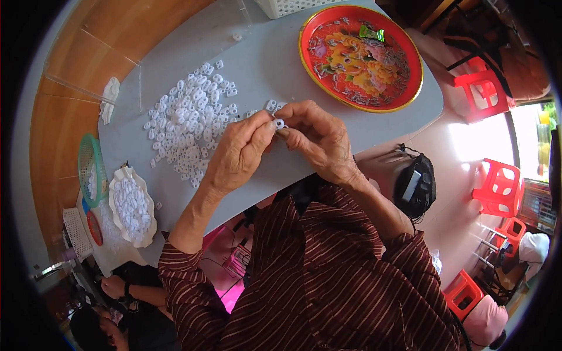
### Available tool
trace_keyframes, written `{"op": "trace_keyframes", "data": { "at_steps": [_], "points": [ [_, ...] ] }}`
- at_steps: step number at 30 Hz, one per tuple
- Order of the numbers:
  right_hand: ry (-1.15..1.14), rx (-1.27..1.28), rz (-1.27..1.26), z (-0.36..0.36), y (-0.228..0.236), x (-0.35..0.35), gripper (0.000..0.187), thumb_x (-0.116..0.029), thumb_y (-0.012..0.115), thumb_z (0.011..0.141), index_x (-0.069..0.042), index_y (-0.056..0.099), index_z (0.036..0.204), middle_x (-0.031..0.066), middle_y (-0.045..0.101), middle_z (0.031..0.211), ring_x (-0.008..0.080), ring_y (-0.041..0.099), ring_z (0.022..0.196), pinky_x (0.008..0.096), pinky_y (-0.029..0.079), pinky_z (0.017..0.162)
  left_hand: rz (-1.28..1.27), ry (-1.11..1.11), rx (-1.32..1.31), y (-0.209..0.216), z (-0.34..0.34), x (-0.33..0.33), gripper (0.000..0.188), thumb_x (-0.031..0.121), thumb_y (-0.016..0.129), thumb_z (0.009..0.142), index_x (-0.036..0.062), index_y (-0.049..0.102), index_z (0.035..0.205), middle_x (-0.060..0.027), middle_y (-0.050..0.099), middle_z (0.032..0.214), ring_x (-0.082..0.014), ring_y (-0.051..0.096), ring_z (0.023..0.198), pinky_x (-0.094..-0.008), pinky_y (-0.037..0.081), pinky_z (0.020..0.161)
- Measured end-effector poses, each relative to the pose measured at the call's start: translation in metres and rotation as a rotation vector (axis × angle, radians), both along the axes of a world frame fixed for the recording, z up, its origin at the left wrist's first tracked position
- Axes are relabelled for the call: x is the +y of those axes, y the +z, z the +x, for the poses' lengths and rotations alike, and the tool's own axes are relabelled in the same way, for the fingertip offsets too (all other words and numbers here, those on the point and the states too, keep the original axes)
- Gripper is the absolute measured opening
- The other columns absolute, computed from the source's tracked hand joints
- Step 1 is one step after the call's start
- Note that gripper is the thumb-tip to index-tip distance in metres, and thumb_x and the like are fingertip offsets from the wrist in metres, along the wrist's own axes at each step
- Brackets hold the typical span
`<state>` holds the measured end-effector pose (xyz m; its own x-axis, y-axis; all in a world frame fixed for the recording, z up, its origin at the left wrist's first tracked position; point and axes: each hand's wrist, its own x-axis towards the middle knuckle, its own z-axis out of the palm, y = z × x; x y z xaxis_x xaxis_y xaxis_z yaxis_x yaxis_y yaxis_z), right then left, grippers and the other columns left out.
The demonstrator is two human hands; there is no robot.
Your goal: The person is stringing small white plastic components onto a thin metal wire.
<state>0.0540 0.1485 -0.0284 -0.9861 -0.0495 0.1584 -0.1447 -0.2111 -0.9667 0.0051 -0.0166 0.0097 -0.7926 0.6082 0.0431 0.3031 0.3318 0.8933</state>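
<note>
Between my hands, over the grey table (263,52), is a small white plastic piece with a dark hole (280,124). My left hand (239,149) pinches its left side with thumb and forefinger. From the right, my right hand (322,140) closes thumb and forefinger on the same piece; whether a smaller part is also in its fingertips cannot be made out. A loose heap of similar white pieces (190,114) lies to the left of my hands. Farther right, a round red tray with a gold rim (302,55) bears many tiny silvery metal parts and a green packet (372,33).
On the left stand a scalloped white dish (150,231) filled with white pieces and a green basket (89,152). A clear plastic panel (105,76) rises at the far left. Red stools (497,187) and a black bag (417,187) are right. Another person's hand (114,286) shows lower left.
</note>
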Motion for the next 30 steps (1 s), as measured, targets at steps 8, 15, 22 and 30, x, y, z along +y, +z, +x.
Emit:
{"op": "trace_keyframes", "data": {
  "at_steps": [8, 15, 22, 30],
  "points": [
    [-0.001, -0.031, 0.076, 0.003, 0.001, 0.001, 0.022, -0.002, 0.060, 0.087, 0.001, 0.054, 0.107, 0.0035, 0.061, 0.090, 0.0073, 0.057, 0.077, 0.0226, 0.048, 0.070, 0.054, 0.090, 0.089, -0.008, 0.006, 0.004, 0.021, 0.016, 0.044, 0.095, -0.0007, 0.047, 0.083, -0.0087, 0.039, 0.060, -0.0160, 0.036, 0.054, -0.0315, 0.034, 0.052],
    [-0.038, -0.040, 0.078, 0.004, 0.008, -0.001, 0.021, -0.001, 0.059, 0.087, 0.001, 0.054, 0.107, 0.0033, 0.062, 0.086, 0.0066, 0.056, 0.076, 0.0218, 0.047, 0.069, 0.087, 0.137, 0.106, -0.012, 0.009, 0.007, 0.021, 0.016, 0.044, 0.095, -0.0007, 0.046, 0.082, -0.0090, 0.039, 0.060, -0.0163, 0.036, 0.055, -0.0315, 0.035, 0.052],
    [-0.032, -0.031, 0.054, 0.001, 0.003, -0.001, 0.021, -0.002, 0.060, 0.087, 0.001, 0.054, 0.107, 0.0028, 0.061, 0.084, 0.0074, 0.055, 0.072, 0.0223, 0.047, 0.066, 0.059, 0.077, 0.124, -0.010, 0.004, 0.006, 0.022, 0.017, 0.044, 0.095, -0.0007, 0.046, 0.082, -0.0090, 0.039, 0.060, -0.0164, 0.036, 0.056, -0.0319, 0.035, 0.053],
    [-0.083, 0.079, 0.240, 0.002, 0.002, -0.004, 0.034, -0.008, 0.075, 0.074, 0.000, 0.057, 0.102, 0.0041, 0.057, 0.075, 0.0093, 0.053, 0.066, 0.0245, 0.046, 0.061, 0.094, 0.059, 0.090, -0.009, 0.003, 0.001, 0.021, 0.016, 0.044, 0.095, -0.0013, 0.047, 0.084, -0.0108, 0.040, 0.060, -0.0170, 0.038, 0.054, -0.0328, 0.036, 0.052]
  ]
}}
